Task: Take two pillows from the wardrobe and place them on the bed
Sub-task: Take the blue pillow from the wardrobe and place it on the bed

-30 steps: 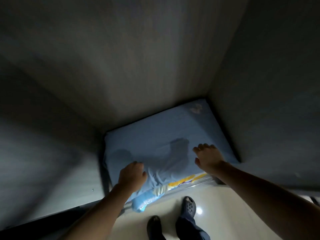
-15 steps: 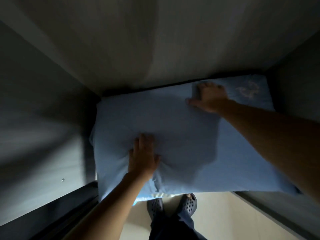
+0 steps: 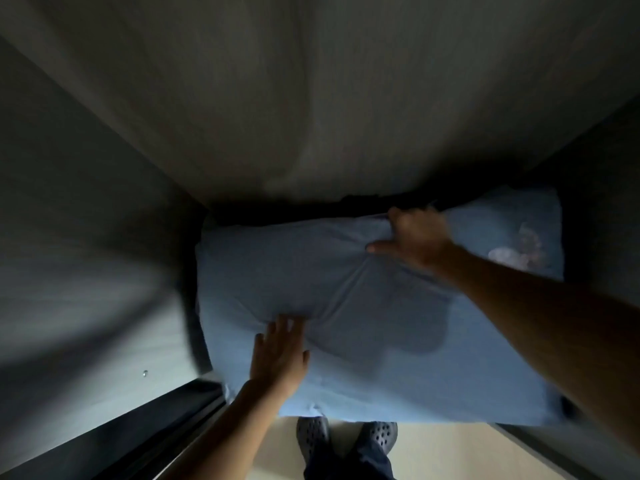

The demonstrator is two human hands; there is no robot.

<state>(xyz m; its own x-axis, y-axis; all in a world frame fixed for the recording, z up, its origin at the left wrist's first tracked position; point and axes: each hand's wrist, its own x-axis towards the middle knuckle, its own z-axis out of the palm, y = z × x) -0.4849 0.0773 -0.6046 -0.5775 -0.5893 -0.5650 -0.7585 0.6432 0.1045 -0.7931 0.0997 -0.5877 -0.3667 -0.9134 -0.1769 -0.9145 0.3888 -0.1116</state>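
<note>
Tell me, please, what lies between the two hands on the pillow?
In the head view, only creased blue pillow fabric lies between the left hand and the right hand; nothing else rests there.

R fingertips point(image 3: 403, 216) hidden behind pillow point(image 3: 346, 306)

Probably a home bedroom, dim wardrobe point(image 3: 86, 271) interior, blue pillow point(image 3: 346, 306), tiled floor point(image 3: 277, 441)

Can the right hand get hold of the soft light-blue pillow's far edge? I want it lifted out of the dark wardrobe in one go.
Probably yes: the right hand already lies on the light-blue pillow at its far edge, fingers curled over it, with nothing between. The left hand lies flat on the near part.
</note>
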